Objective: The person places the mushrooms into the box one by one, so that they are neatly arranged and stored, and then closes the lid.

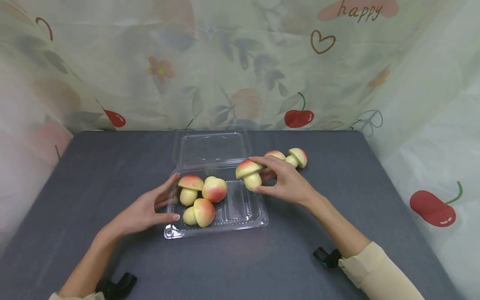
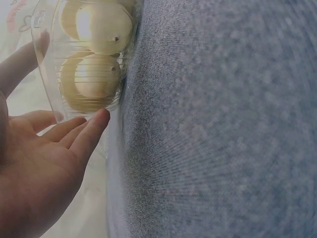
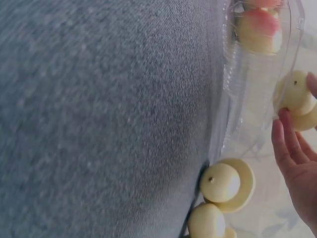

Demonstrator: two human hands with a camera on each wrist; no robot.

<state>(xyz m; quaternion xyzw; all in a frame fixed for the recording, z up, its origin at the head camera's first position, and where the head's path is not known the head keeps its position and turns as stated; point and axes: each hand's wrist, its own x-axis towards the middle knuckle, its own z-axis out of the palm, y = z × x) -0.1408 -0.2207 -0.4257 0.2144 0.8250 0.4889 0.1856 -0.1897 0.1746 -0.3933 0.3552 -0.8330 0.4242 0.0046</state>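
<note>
Pinching a red-and-cream mushroom-shaped piece [image 1: 250, 176] in right hand [image 1: 286, 181], stem down, over right rear of open clear plastic box [image 1: 238, 208].
Touching box's left edge with fairly straight fingers of left hand [image 1: 142, 211], well apart from right. Seeing three matching mushroom-shaped pieces [image 1: 214, 191] clustered in box's left half, clear plastic lid [image 1: 211, 148] folded back behind, plus two more mushroom-shaped pieces [image 1: 298, 157] on dark grey tabletop [image 1: 225, 266], just past right hand.

The mushrooms [image 1: 214, 190] are coloured pale yellow and red, the table [image 1: 232, 266] dark grey. The curtain [image 1: 210, 62] is printed with red cherries [image 1: 298, 118].
</note>
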